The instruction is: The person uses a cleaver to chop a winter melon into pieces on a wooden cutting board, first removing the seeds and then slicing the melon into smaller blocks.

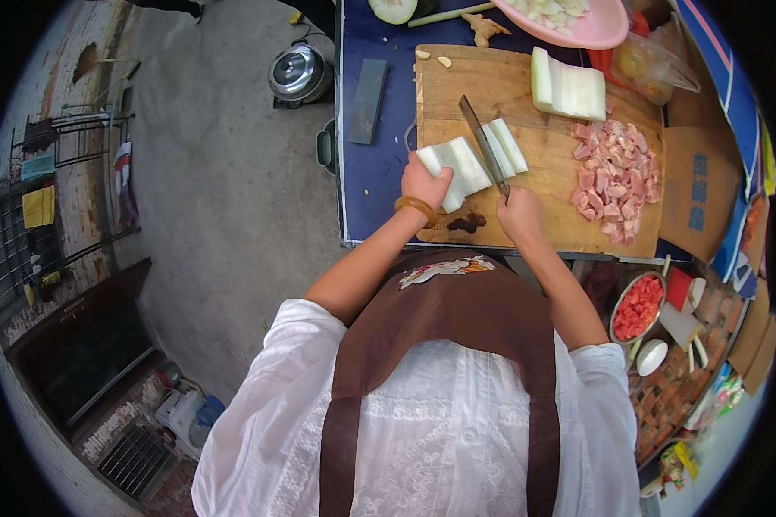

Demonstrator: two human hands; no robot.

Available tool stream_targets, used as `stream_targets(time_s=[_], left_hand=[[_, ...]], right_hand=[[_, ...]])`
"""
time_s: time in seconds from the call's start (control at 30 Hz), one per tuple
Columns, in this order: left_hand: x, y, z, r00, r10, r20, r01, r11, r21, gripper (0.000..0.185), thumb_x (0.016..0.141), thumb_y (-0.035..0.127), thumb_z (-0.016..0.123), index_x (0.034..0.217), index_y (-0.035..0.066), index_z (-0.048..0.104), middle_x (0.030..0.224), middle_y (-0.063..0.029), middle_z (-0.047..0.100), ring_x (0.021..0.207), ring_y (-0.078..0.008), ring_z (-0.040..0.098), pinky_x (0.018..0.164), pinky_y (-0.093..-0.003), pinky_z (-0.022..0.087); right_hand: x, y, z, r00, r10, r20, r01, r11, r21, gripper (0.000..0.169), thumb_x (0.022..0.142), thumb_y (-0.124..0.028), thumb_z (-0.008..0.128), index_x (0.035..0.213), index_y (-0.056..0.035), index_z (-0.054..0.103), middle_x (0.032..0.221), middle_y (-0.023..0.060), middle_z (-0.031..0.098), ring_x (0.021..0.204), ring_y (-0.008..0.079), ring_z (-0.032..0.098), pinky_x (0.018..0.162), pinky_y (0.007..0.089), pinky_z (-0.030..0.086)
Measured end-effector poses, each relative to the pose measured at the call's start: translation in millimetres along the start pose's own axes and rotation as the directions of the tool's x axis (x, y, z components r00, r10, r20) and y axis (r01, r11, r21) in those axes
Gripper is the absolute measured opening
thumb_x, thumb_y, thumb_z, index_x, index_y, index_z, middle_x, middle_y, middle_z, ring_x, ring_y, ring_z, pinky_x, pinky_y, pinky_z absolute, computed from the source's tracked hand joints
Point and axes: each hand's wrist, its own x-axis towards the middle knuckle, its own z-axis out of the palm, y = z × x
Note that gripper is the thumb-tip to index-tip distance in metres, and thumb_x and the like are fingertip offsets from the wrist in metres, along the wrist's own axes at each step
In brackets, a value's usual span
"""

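My left hand (423,185) grips a thick block of pale, white-fleshed melon (463,167), which looks like winter melon, on the wooden cutting board (491,72). In my right hand (521,213) is the handle of a kitchen knife (480,137). Its blade stands against the block's right end, edge hidden from above. Cut melon slices (509,147) lie just right of the blade. Farther back sits a larger melon chunk (570,90) with green rind. Diced raw pink meat (615,178) is heaped along the board's right side.
A whetstone (367,102) lies left of the board on the blue tabletop (378,187). Ginger (484,28) and a pink bowl (598,31) of chopped pale pieces are behind it. A cardboard box (698,187) borders the right. Lower right is a bowl (615,323) of red chunks.
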Motion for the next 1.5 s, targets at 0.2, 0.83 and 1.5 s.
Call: stream_targets(time_s=[0.2, 0.83, 1.5], left_hand=[[-2.9, 0.4, 1.9, 1.0, -0.01, -0.021, 0.01, 1.0, 0.002, 0.05, 0.072, 0.022, 0.066, 0.104, -0.01, 0.044, 0.087, -0.0277, 0.065, 0.081, -0.042, 0.065, 0.075, -0.0443, 0.052], [-9.0, -48.7, 21.4, 0.989, 0.082, -0.121, -0.096, 0.989, -0.113, 0.04, 0.082, 0.023, 0.065, 0.1, -0.008, 0.046, 0.087, -0.0282, 0.064, 0.082, -0.0435, 0.063, 0.072, -0.045, 0.05], [-27.5, -69.9, 17.8, 0.992, 0.027, -0.12, -0.023, 0.999, 0.04, 0.03, 0.088, 0.019, 0.062, 0.1, 0.0, 0.043, 0.093, -0.0224, 0.057, 0.084, -0.0416, 0.058, 0.073, -0.0464, 0.047]], right_hand=[[-38.2, -24.6, -43.4, 0.992, -0.07, 0.107, 0.079, 0.994, -0.078, 0.015, 0.077, -0.01, 0.058, 0.076, 0.0039, 0.065, 0.072, 0.0246, 0.063, 0.069, 0.0405, 0.064, 0.065, 0.048, 0.051], [-46.6, -38.1, -28.7, 0.99, -0.102, 0.097, 0.105, 0.994, -0.033, 0.015, 0.078, -0.012, 0.059, 0.074, 0.0009, 0.065, 0.068, 0.0226, 0.063, 0.066, 0.039, 0.063, 0.062, 0.0467, 0.05], [-57.9, -40.4, -8.4, 0.985, -0.116, 0.129, 0.118, 0.993, -0.006, 0.021, 0.081, -0.016, 0.058, 0.076, 0.0028, 0.065, 0.069, 0.023, 0.063, 0.068, 0.0407, 0.063, 0.066, 0.0484, 0.05]])
